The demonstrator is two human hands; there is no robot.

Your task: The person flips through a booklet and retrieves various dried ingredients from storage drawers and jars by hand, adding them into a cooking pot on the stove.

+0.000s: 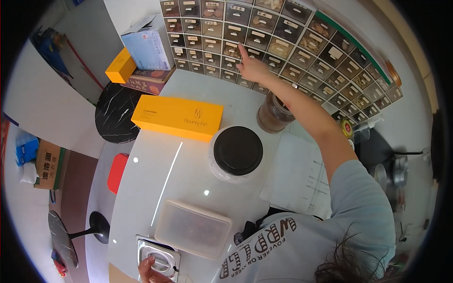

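My right hand (252, 67) reaches out to the wall of small labelled drawers (257, 37). Its index finger is stretched toward a drawer front and the thumb stands apart, with nothing held. At the bottom edge, my left hand (150, 272) is partly cut off by the frame. Its fingers are loosely bent and slightly apart, over the edge of a metal pan lid (163, 260); whether they touch the lid is hard to tell. Beside that lid lies a plastic box with a translucent lid (193, 228). A jar with a black lid (238, 151) stands mid-table.
A yellow Bounty Kin box (177, 117) lies on the white table (141, 188). Under my right forearm stands a brown-filled jar (273, 113), near papers (302, 179). Stacked boxes (150, 49) are at the far left corner. A black stool (118, 113) is beside the table.
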